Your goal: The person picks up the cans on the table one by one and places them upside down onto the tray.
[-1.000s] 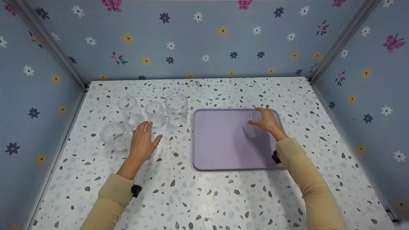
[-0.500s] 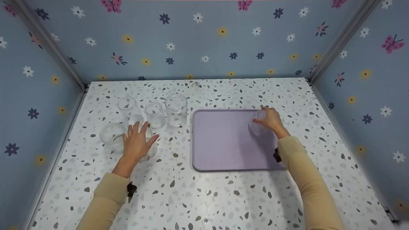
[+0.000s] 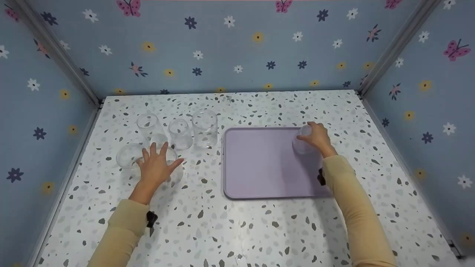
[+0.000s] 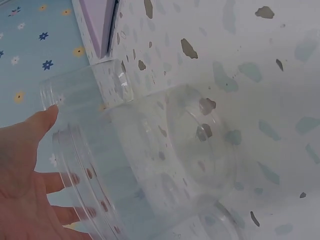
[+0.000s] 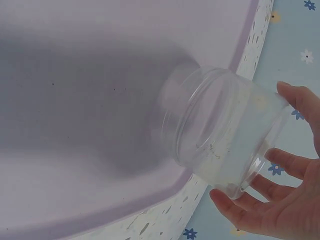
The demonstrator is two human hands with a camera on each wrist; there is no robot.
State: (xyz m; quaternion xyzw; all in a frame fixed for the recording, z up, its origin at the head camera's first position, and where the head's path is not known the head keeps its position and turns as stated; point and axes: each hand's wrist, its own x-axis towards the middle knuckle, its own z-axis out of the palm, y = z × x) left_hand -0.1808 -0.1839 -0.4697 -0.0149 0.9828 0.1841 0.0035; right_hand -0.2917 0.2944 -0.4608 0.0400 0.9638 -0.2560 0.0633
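Fingers curled, our right hand (image 3: 319,137) grips a clear jar (image 3: 302,146) at the back right of the tray (image 3: 258,165); left of the tray, our left hand (image 3: 154,168) spreads wide over another jar (image 3: 175,175), contact unclear. We judge both light, stiff, slippery: best held around the upper end.

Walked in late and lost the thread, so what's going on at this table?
A person is handling clear jars with both bare hands. The right hand holds an upside-down jar by its base, at the far right part of the purple tray; whether its mouth touches the tray is hard to tell. The left hand has its fingers spread at an upright jar to the tray's left. More clear jars stand near that hand.
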